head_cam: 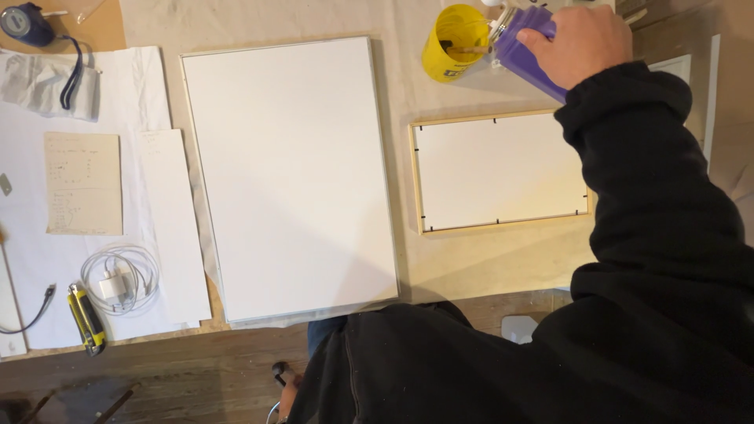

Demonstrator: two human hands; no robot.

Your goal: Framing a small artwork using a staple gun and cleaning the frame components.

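The purple bottle [525, 52] sits tilted at the far edge of the table, just right of the yellow cup [454, 41], with the right hand [580, 41] wrapped over it, fingers curled closed around its body. Just below the bottle lies a small wooden frame [499, 170] with a white backing. Left of that frame lies a large white panel [292, 177]. The left hand is out of view
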